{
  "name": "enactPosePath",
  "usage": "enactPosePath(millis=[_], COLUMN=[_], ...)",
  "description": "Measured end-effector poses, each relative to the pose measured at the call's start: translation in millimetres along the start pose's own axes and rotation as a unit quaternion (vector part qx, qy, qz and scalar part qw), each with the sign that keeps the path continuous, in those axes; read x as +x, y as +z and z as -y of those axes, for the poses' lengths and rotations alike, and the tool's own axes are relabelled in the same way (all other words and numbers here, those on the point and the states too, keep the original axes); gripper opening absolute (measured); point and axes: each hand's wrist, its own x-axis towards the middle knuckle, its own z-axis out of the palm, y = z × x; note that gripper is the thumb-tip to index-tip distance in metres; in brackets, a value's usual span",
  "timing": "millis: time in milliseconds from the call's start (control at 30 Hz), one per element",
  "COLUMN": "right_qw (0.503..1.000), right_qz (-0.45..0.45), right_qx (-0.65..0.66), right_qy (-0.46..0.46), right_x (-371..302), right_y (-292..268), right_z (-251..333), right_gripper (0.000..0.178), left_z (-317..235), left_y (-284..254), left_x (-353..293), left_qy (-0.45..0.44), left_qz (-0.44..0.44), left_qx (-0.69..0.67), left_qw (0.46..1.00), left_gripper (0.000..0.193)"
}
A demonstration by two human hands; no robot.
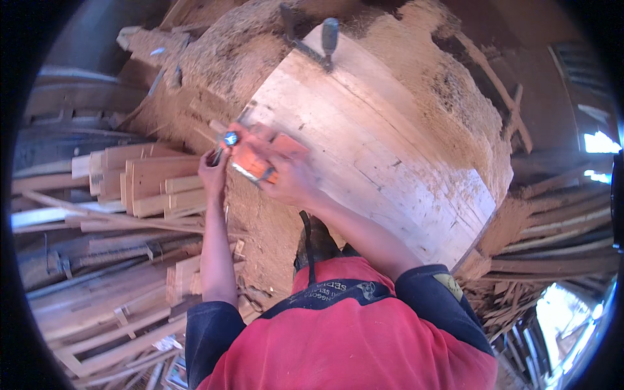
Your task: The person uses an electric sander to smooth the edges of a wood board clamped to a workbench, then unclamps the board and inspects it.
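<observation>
An orange electric planer (246,156) with a round blue knob sits over the left end of a wide, pale wooden board (364,143); its outline is blurred. My right hand (291,181) is closed round the rear of the planer. Beside the planer's front, just off the board's left edge, my left hand (213,172) has its fingers curled at a small dark part. What exactly it grips there is hard to make out. At the board's far end stands a clamp (328,52) with a dark grey handle.
Wood shavings (442,71) are heaped around the board's far and right sides. On the left lie stacked wooden blocks (156,182) and long planks (97,286). More boards (559,227) are piled at the right. A long stick (494,78) leans behind the shavings.
</observation>
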Motion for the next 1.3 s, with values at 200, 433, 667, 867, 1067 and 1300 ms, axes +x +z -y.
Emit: enactPosePath(millis=[200,433,667,867,1067,1300], right_qw=[0.998,0.993,0.998,0.999,0.984,0.985], right_qz=[0.016,-0.024,0.047,0.009,-0.068,-0.034], right_qx=[0.051,0.080,0.032,-0.032,-0.153,-0.104], right_qy=[-0.022,-0.082,-0.005,0.008,0.060,0.137], right_x=[73.8,46.8,-172.8,-444.4,-703.6,-719.5], right_y=[14.6,16.6,-86.7,-210.4,-318.3,-330.7], right_z=[38.3,26.9,-57.4,-155.3,-251.3,-260.3], right_gripper=[0.061,0.054,0.064,0.063,0.046,0.027], left_z=[27.6,23.5,18.2,-6.8,-64.0,-55.8], left_y=[-38.8,-46.9,44.3,162.4,255.1,258.4], left_x=[100.1,100.0,-154.3,-433.5,-662.1,-684.4], left_qy=[-0.013,-0.098,-0.061,-0.042,-0.045,-0.064], left_qz=[-0.014,0.004,0.099,0.207,0.393,0.367], left_qx=[0.022,-0.041,0.046,0.117,0.253,0.244], left_qw=[1.000,0.994,0.992,0.970,0.883,0.895], left_gripper=[0.049,0.044,0.075,0.074,0.090,0.097])
